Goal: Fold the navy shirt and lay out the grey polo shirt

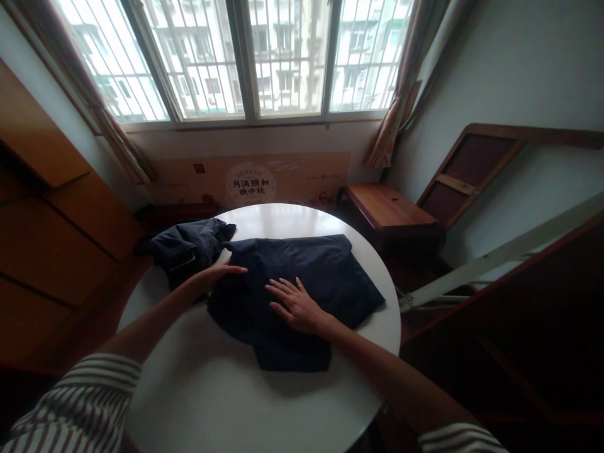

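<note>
Both hands lie open and flat, gripping nothing: the left hand [221,274] rests on the left edge of the folded dark navy cloth garment [325,270], and the right hand [296,306] presses on its middle. The garment's long axis runs left to right across the middle of the round white table [212,390]. A second, crumpled dark garment [186,246] lies at the far left edge, nearer the left hand. That makes two garments and one table.

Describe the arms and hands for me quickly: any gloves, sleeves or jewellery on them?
The left hand and right hand wear no gloves, and no ring, watch or bracelet shows. The forearms are uncovered up to short sleeves striped in white and a dark colour: the left sleeve fills the lower left corner, and the right sleeve just shows at the bottom edge.
</note>
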`<action>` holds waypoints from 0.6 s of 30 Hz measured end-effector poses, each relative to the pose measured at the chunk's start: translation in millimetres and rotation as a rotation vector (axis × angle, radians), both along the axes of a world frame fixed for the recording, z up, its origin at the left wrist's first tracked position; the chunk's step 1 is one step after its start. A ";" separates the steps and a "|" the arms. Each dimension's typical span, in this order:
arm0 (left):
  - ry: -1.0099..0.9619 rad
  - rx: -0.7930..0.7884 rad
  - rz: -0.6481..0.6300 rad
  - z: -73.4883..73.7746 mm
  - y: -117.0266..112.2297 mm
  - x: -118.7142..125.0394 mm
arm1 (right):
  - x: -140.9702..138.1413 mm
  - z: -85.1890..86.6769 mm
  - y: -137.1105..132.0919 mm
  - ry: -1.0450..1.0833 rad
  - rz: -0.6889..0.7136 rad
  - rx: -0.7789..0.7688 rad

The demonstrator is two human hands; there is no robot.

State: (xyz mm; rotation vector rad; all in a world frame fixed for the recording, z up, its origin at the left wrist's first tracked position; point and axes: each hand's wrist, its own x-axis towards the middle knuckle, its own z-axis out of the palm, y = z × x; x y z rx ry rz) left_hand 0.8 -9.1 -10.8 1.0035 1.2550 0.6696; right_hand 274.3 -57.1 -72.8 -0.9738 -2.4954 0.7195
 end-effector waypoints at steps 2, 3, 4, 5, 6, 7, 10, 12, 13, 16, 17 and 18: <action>-0.090 0.072 0.032 4.7 0.2 16.5 | 0.1 -3.5 5.7 0.178 -0.069 -0.102; -0.148 0.115 0.044 7.2 1.3 27.4 | 0.7 -4.5 9.6 0.283 -0.101 -0.166; -0.202 0.160 0.055 9.6 2.7 40.2 | 1.7 -4.3 14.1 0.399 -0.131 -0.239; -0.247 0.200 0.064 11.6 4.4 54.8 | 3.5 -2.5 18.9 0.522 -0.161 -0.325; -0.280 0.237 0.069 13.0 6.2 71.0 | 6.2 1.3 23.7 0.648 -0.193 -0.421; -0.301 0.267 0.069 13.5 8.1 88.6 | 9.9 7.0 28.4 0.777 -0.227 -0.523; -0.328 0.343 0.038 8.5 13.2 146.1 | 27.9 32.4 40.6 1.087 -0.273 -0.798; -0.341 0.420 0.031 0.7 15.9 184.1 | 45.6 49.8 47.4 1.165 -0.250 -0.881; -0.346 0.446 0.032 -3.7 16.8 201.6 | 55.9 56.6 50.7 1.167 -0.237 -0.897; -0.372 0.465 0.021 -15.2 13.4 244.0 | 90.1 64.6 60.6 1.127 -0.263 -0.909; -0.371 0.467 0.005 -18.4 9.4 254.0 | 101.2 63.0 63.9 1.102 -0.300 -0.898; -0.354 0.478 -0.021 -21.5 3.7 262.0 | 111.3 59.6 67.1 1.076 -0.346 -0.868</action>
